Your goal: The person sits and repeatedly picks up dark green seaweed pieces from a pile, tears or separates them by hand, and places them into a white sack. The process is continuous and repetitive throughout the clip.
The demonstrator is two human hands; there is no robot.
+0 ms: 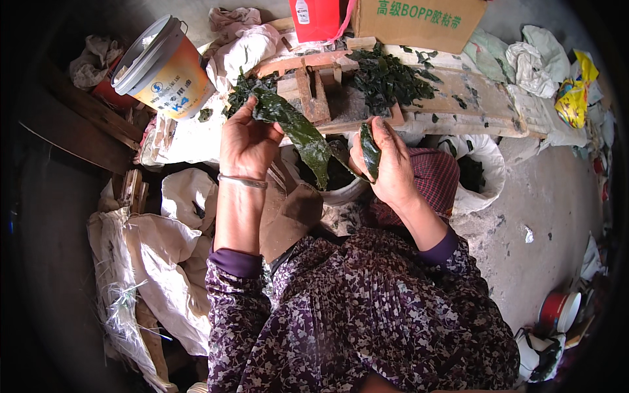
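Note:
A long dark green strip of kelp (305, 133) stretches between my two hands. My left hand (248, 140), with a metal bangle at the wrist, pinches its upper left end. My right hand (388, 157) is closed around a folded part of the kelp. Below the strip stands a pale round container (344, 194) with more dark kelp inside. Beyond my hands, a wooden block with a metal blade-like plate (313, 96) sits on the low bench (462, 93). A heap of cut kelp (393, 78) lies right of the block, and a smaller pile (241, 91) is partly hidden behind my left hand.
An oil bucket (164, 73) stands at the bench's left end. Behind are a red bag (317, 19) and a cardboard box (417, 22). A white sack (479, 172) holding kelp stands right of my knee. Pale woven sacks (157, 265) lie at left, and a red tub (557, 312) at lower right.

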